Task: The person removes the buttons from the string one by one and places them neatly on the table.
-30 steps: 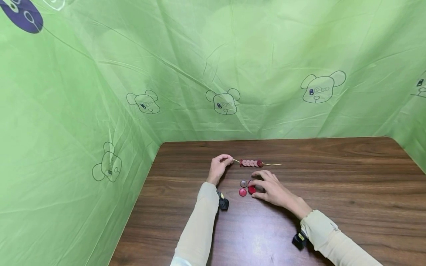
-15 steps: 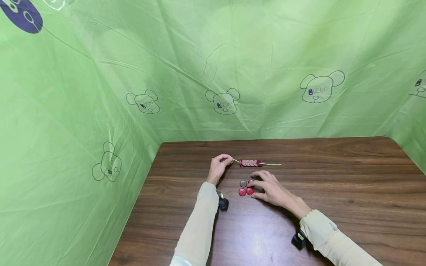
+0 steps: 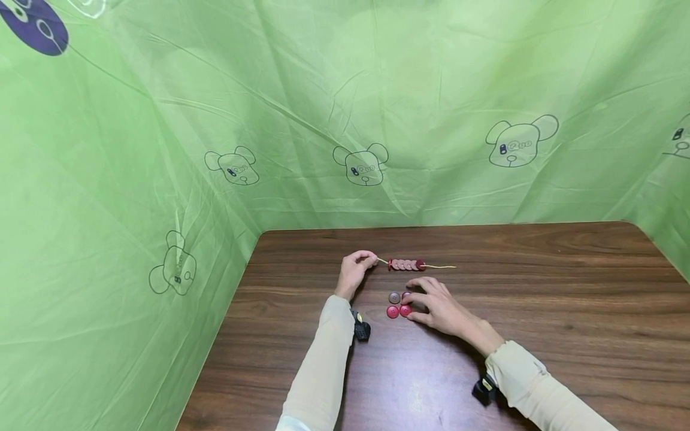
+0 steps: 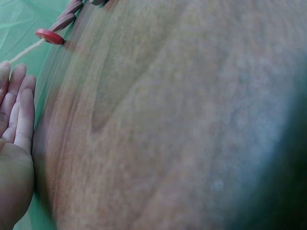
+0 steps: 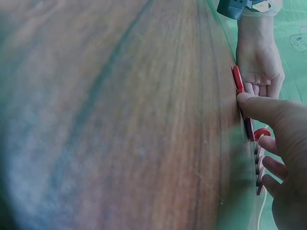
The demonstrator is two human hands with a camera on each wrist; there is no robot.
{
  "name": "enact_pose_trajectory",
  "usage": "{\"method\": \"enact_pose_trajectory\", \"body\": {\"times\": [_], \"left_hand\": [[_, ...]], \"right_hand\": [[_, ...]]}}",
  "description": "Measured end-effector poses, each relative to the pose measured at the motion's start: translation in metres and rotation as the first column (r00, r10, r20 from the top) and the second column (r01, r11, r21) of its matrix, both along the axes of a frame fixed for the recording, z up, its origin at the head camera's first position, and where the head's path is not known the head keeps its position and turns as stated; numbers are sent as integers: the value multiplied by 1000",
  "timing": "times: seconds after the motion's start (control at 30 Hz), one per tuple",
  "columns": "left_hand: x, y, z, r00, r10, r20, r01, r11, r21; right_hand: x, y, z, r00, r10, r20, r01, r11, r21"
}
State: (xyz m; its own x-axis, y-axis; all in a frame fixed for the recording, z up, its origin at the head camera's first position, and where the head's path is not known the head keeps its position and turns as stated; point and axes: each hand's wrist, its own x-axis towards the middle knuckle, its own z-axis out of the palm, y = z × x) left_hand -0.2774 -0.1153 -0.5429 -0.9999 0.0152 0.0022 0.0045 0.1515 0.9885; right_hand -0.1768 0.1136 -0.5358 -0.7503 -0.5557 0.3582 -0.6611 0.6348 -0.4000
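Currently, left hand (image 3: 356, 272): thumb and fingertips pinching cord (image 3: 382, 260).
Right hand (image 3: 441, 306): fingers spread — arched at loose buttons (image 3: 392, 312).
Strung buttons (image 3: 406, 264): on cord, just beyond left fingertips.
Loose buttons: on table (image 3: 539, 287) — beside right thumb and forefinger.

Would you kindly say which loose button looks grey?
The far-left button; the near-left button and near-right button are red, and the far-right button, partly hidden, looks maroon.

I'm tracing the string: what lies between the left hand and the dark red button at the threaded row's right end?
Past the left hand, the head view shows bare string, then a red button on edge, then overlapping pink buttons.
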Motion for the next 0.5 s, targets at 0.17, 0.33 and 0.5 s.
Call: {"method": "enact_pose_trajectory", "body": {"times": [0.17,0.33,0.5], "left_hand": [[0,0,0,1000,2,5,-2,1000,2],[0,0,-1,1000,4,6,-4,1000,1],[-1,0,-1,1000,3,-2,-3,1000,-5]], "right_hand": [[0,0,1,1000,1,12,-1,1000,-5],[0,1,2,1000,5,-1,-5,999,-37],[-4,4,2,999,-26,-27,24,998,-65]]}}
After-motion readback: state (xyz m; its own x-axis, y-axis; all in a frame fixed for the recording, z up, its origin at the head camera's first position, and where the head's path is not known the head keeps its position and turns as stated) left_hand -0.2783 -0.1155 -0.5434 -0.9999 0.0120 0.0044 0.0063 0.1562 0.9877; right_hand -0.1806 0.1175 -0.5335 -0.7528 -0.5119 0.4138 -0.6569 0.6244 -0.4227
